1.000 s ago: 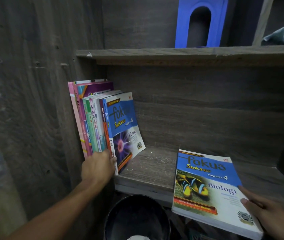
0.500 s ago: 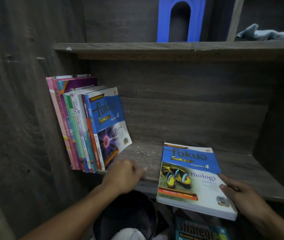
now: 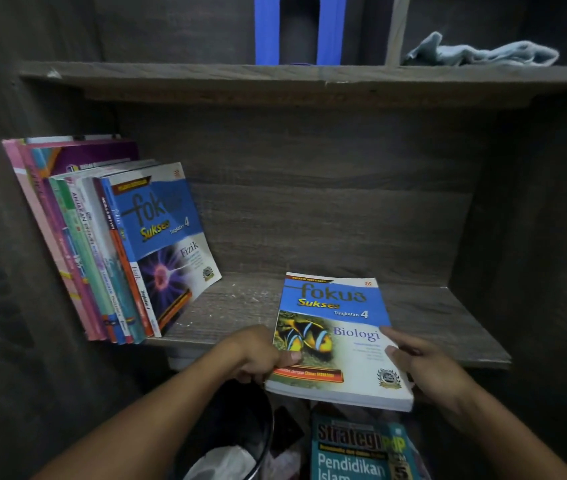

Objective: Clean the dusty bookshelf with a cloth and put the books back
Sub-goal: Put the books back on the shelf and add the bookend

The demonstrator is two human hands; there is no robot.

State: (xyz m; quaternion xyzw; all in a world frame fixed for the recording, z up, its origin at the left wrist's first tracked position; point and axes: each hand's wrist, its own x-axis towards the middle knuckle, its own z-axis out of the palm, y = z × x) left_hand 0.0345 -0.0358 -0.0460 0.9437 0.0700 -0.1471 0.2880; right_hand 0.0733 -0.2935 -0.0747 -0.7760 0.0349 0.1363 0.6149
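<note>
Reshelving in progress. Left hand [image 3: 258, 355] and right hand [image 3: 424, 367] both closed on blue-and-white Biologi paperback [image 3: 337, 341], lying flat, overhanging grey wooden shelf [image 3: 448, 327] front edge. Leaning row of paperbacks [image 3: 109, 247] already replaced at left. Teal Strategi book [image 3: 361, 452] below still unshelved. Pale blue cloth [image 3: 483, 51] parked on upper shelf.

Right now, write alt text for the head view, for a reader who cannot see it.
Both hands, left hand and right hand, hold a blue Biologi book flat over the front edge of a dark wooden shelf. A leaning row of books stands at the shelf's left end, and a pale cloth lies on the shelf above.
</note>
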